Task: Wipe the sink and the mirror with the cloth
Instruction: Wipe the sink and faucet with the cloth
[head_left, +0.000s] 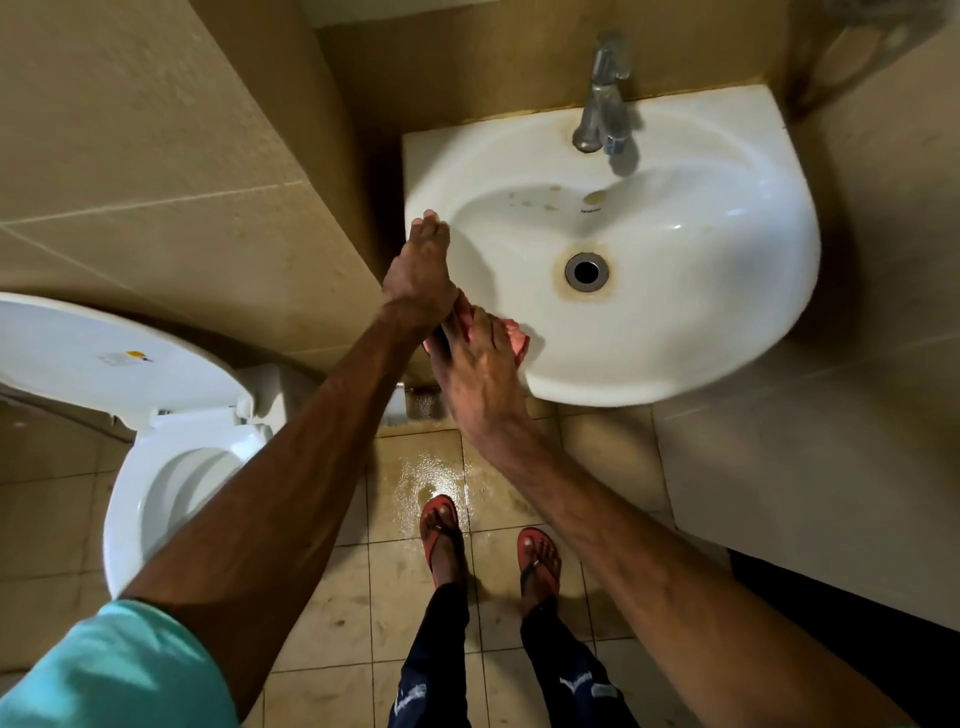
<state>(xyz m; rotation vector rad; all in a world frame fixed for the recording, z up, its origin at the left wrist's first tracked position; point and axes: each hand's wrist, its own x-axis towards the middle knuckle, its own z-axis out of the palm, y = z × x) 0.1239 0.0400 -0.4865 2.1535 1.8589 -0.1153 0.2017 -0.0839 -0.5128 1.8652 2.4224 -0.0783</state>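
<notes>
The pink cloth (511, 335) lies pressed on the front-left rim of the wash basin (727, 291), mostly hidden under the right hand (478, 364), whose fingers spread flat over it and press it down rather than pinch it. The left hand (418, 270) reaches across to the basin's left edge, fingers drawn together with the tips touching the rim; whether it holds anything is hard to tell, since part of the palm is hidden.

The cloth looks soft, limp and light, probably damp, so it should fold and bunch freely. A flat palm on top with fingers wrapping its far edge seems the best hold, as it may slide on the glazed ceramic. Brown staining rings the drain (586, 271) and spots lie below the tap (605, 104). No mirror is in view.
</notes>
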